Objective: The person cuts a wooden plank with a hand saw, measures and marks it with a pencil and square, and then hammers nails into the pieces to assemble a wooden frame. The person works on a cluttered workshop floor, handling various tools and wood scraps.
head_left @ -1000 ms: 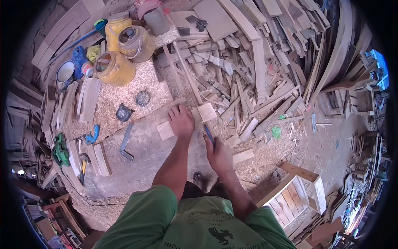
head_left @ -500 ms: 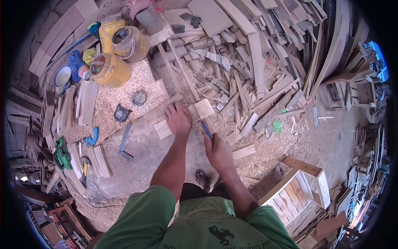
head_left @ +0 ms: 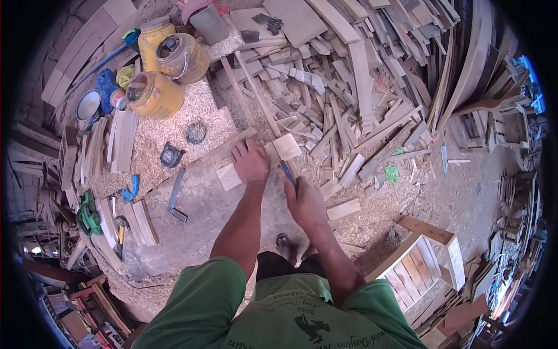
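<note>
A short pale board (head_left: 286,146) lies across the edge of the workbench (head_left: 192,218). My left hand (head_left: 251,161) presses down on the board, fingers curled over it and partly hiding it. My right hand (head_left: 306,205) is closed round the handle of a slim blue and dark tool (head_left: 288,172), which looks like a hand saw seen edge-on. Its thin front end meets the board just right of my left hand; the blade itself hardly shows.
A metal square (head_left: 176,195), a blue-handled tool (head_left: 131,189) and a hammer (head_left: 121,237) lie on the bench at left. Yellow tubs (head_left: 156,96) stand behind on sawdust. Offcuts (head_left: 343,128) heap up beyond the board. A slatted wooden frame (head_left: 415,267) stands at lower right.
My right hand has pushed the saw slightly forward, away from me, along the board. My left hand stays in place on the board. The view has shifted slightly.
</note>
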The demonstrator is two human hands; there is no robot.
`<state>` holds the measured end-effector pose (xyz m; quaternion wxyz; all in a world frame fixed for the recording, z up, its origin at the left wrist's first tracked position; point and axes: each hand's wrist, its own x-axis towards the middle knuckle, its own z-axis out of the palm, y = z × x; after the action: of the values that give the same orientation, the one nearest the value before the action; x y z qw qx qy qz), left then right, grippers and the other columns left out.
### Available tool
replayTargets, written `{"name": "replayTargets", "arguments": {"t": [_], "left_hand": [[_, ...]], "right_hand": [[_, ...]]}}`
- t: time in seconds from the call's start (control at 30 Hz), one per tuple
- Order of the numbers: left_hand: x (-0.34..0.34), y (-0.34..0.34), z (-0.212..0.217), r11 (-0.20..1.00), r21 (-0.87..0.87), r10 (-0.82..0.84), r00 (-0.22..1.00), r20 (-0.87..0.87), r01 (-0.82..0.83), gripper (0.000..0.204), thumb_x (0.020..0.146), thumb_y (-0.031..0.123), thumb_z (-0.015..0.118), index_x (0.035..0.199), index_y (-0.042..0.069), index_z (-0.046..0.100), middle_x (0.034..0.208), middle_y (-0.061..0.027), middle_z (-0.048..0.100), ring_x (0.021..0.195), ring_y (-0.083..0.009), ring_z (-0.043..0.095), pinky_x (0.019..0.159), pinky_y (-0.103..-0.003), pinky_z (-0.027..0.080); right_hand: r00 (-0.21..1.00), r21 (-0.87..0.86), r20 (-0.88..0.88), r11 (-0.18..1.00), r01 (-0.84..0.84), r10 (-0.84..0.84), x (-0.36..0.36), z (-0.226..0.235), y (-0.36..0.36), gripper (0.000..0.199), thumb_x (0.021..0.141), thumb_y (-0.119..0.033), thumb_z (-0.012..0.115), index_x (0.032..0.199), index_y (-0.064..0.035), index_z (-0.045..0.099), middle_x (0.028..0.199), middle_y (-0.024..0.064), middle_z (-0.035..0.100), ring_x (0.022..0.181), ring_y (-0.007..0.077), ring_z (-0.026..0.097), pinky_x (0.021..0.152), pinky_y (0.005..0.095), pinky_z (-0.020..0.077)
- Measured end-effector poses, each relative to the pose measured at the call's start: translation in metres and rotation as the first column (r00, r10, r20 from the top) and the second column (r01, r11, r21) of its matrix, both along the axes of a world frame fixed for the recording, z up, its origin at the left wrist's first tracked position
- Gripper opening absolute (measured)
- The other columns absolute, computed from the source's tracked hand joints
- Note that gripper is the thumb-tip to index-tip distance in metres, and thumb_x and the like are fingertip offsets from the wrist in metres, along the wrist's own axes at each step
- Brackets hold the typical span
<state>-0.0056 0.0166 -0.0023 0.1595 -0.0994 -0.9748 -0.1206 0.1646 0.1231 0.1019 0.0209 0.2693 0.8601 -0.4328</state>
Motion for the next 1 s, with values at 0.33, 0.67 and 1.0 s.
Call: {"name": "replayTargets", "arguments": {"t": [0.33, 0.67, 1.0], "left_hand": [[-0.005, 0.001, 0.001, 0.999, -0.026, -0.021, 1.000, -0.004, 0.020, 0.023, 0.099, 0.027, 0.062, 0.109, 0.007, 0.064, 0.111, -0.0178, 0.060, 0.109, -0.0391, 0.058, 0.101, -0.053, 0.046], [-0.003, 0.004, 0.004, 1.000, -0.022, 0.003, 1.000, -0.007, -0.004, 0.020, 0.098, 0.025, 0.062, 0.108, 0.007, 0.063, 0.110, -0.0180, 0.060, 0.110, -0.0402, 0.059, 0.101, -0.054, 0.047], [-0.005, 0.002, 0.004, 1.000, -0.005, -0.030, 0.997, -0.066, 0.030, 0.023, 0.097, 0.024, 0.063, 0.111, 0.007, 0.063, 0.112, -0.0187, 0.060, 0.109, -0.0397, 0.059, 0.101, -0.053, 0.047]], "right_hand": [[0.965, -0.043, 0.256, 0.996, 0.073, -0.060, 0.141, 0.082, -0.004, 0.044, 0.109, -0.041, 0.065, 0.129, -0.0019, 0.067, 0.081, 0.0237, 0.077, 0.078, 0.0457, 0.078, 0.075, 0.0588, 0.0610], [0.990, -0.139, 0.117, 0.986, 0.096, -0.080, 0.128, 0.069, -0.004, 0.044, 0.109, -0.048, 0.063, 0.112, -0.0042, 0.071, 0.084, 0.0281, 0.075, 0.081, 0.0507, 0.075, 0.074, 0.0624, 0.0590], [1.000, 0.025, 0.005, 1.000, 0.013, -0.013, 0.011, -0.008, 0.002, 0.041, 0.109, -0.044, 0.064, 0.118, -0.0042, 0.070, 0.084, 0.0275, 0.075, 0.081, 0.0498, 0.076, 0.075, 0.0587, 0.0608]]}}
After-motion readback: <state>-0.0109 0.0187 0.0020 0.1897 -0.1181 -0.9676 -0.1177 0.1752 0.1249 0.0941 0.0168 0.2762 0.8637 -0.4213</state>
